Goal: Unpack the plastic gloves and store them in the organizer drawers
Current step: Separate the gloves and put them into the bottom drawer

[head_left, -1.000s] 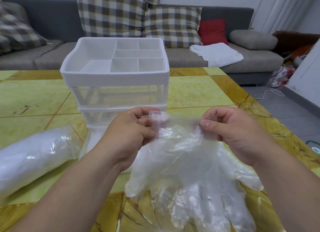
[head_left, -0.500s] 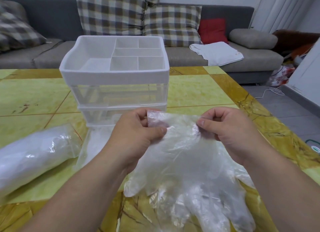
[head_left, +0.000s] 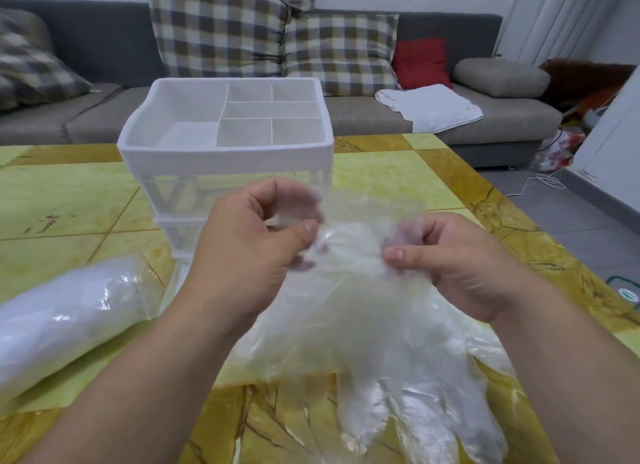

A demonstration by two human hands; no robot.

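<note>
Left hand [head_left: 249,252] and right hand [head_left: 457,266] each pinched the cuff end of the plastic gloves [head_left: 374,342] between thumb and curled fingers, holding the stack just above the table [head_left: 69,203]. Compared with a second earlier, both grips had slid down from the very edge, so a flap of cuff now stood up between the hands. I judge a fold was starting, to shrink the stack to drawer size.

The gloves were thin, clear, crinkled film, layered until they looked milky, their limp fingers trailing toward the near table edge. To the left lay the pack [head_left: 62,321], a soft, glossy roll of more gloves, unmoved. Beyond the hands stood the organizer [head_left: 225,151]: a matte white divided tray on top and clear drawers [head_left: 173,193] beneath, with no gloves visible in them. Behind it ran a grey sofa [head_left: 353,117] with checked cushions [head_left: 221,30].
</note>
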